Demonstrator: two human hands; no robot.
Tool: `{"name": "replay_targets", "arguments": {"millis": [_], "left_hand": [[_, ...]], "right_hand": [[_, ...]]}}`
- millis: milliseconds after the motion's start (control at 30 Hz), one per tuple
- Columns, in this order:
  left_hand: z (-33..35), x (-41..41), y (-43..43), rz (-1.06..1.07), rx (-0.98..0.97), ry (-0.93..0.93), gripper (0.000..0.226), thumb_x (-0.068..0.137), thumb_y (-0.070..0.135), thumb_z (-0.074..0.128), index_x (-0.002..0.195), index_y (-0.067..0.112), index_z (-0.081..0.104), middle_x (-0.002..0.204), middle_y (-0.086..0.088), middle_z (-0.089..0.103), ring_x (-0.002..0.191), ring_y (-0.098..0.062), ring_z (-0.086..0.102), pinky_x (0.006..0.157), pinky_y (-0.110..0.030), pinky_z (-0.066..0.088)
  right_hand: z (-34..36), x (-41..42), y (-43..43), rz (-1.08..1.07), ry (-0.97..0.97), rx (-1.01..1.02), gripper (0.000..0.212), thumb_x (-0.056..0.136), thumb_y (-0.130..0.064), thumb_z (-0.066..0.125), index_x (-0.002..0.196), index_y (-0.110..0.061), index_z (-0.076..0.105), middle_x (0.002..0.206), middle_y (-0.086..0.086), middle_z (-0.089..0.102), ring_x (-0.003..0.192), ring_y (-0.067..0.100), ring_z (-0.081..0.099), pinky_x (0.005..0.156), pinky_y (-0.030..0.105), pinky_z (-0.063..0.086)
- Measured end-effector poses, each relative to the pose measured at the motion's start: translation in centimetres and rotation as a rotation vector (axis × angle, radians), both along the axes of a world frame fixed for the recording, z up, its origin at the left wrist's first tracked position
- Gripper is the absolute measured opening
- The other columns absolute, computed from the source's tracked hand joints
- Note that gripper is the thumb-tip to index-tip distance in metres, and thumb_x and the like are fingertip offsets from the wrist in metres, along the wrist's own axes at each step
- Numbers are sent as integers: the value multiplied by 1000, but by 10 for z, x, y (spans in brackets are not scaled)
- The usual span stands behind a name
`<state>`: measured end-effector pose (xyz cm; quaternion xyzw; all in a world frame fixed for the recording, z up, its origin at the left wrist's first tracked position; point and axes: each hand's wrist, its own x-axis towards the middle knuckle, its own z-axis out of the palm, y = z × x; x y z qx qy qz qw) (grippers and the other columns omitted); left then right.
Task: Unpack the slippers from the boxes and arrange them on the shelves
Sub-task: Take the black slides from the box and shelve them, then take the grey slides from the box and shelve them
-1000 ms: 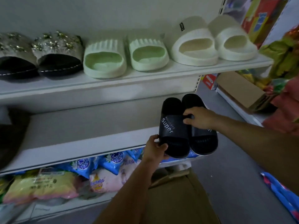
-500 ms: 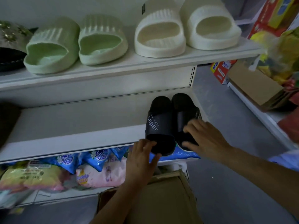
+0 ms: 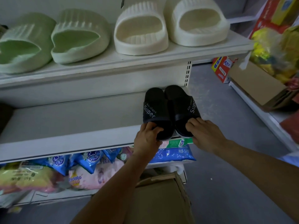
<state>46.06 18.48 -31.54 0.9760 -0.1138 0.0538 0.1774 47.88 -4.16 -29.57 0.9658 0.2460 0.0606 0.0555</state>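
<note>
A pair of black slippers lettered "Super" lies side by side at the right end of the middle shelf [image 3: 72, 120], toes pointing in. My left hand [image 3: 148, 138] grips the heel of the left black slipper [image 3: 155, 110], fingers curled over its edge. My right hand [image 3: 205, 133] holds the heel of the right black slipper [image 3: 181, 104] the same way. Both heels stick out slightly past the shelf's front edge. On the top shelf [image 3: 145, 62] stand a green pair [image 3: 77, 38] and a cream pair [image 3: 169, 25].
An open cardboard box [image 3: 161, 199] stands on the floor right below my arms. Blue, pink and yellow packets [image 3: 80, 168] fill the bottom shelf. To the right, a second shelf carries a cardboard box [image 3: 258, 88] and bagged goods. Grey floor lies between.
The black pair has come down onto the middle shelf and slid further in. Both my hands have moved from its straps and sides to the heels. The camera has moved closer.
</note>
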Motion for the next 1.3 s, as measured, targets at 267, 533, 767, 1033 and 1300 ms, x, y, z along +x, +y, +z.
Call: {"name": "replay_targets", "arguments": {"millis": [267, 533, 767, 1033, 1300], "left_hand": [[16, -2, 5, 16, 69, 87, 57, 78, 33, 70, 131, 29, 49, 134, 5, 43, 123, -18, 38, 99, -33, 39], [82, -78, 55, 208, -194, -150, 43, 85, 32, 67, 125, 25, 56, 117, 1, 60, 107, -18, 55, 87, -37, 50], [130, -164, 150, 320, -65, -220, 39, 83, 32, 67, 121, 28, 59, 108, 7, 63, 94, -16, 63, 71, -31, 51], [165, -294, 303, 551, -146, -180, 43, 82, 35, 68, 123, 34, 56, 104, 12, 64, 82, -9, 63, 71, -33, 53], [171, -459, 508, 715, -36, -82, 55, 84, 42, 64, 134, 35, 43, 122, 8, 56, 105, -14, 59, 84, -35, 51]], "right_hand": [[17, -8, 11, -71, 127, -49, 43, 82, -23, 60, 122, -19, 48, 123, 0, 48, 112, 21, 47, 80, 32, 37], [81, -50, 72, 43, 52, 298, 30, 90, -29, 54, 119, -22, 53, 118, -1, 54, 104, 20, 52, 80, 33, 42], [132, -105, 157, 195, 14, 409, 29, 89, -28, 57, 117, -21, 56, 116, 2, 57, 101, 25, 57, 75, 34, 43], [167, -179, 314, 346, 91, 414, 35, 93, -35, 50, 128, -32, 43, 130, -10, 46, 107, 18, 57, 75, 30, 39], [163, -300, 549, 484, 223, 426, 45, 91, -41, 51, 133, -32, 38, 136, -6, 43, 121, 21, 47, 88, 34, 40]]}}
